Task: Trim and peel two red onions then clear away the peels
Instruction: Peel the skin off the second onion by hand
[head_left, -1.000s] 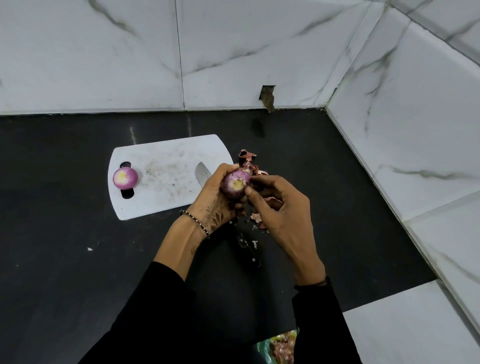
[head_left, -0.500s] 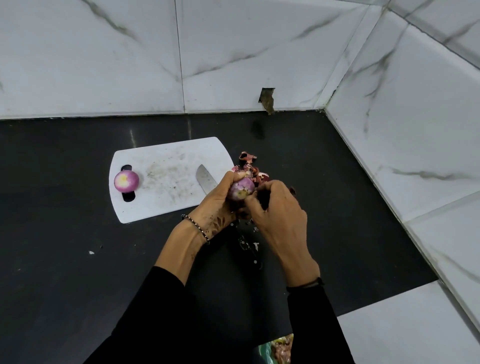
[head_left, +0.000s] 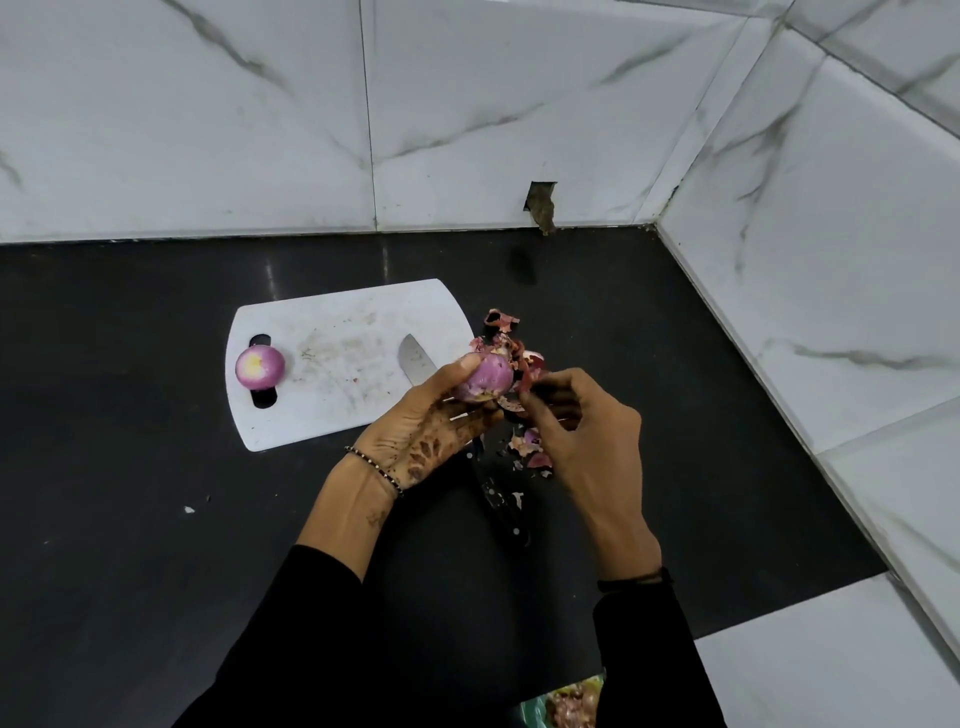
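My left hand grips a red onion just right of the white cutting board. Right beside it, my right hand pinches a strip of dark red peel that hangs off the onion's right side. A second, peeled onion sits at the board's left end over the handle slot. Loose peels lie on the black counter behind the held onion, and more scraps lie under my hands. A knife lies with its blade on the board and its black handle on the counter.
The black counter meets white marble walls at the back and right, with a small hole in the back wall. A white ledge borders the front right. A green bag with scraps shows at the bottom edge.
The left hand has turned the onion so its side shows instead of its cut end. The right hand has pulled a strip of peel away to the right.
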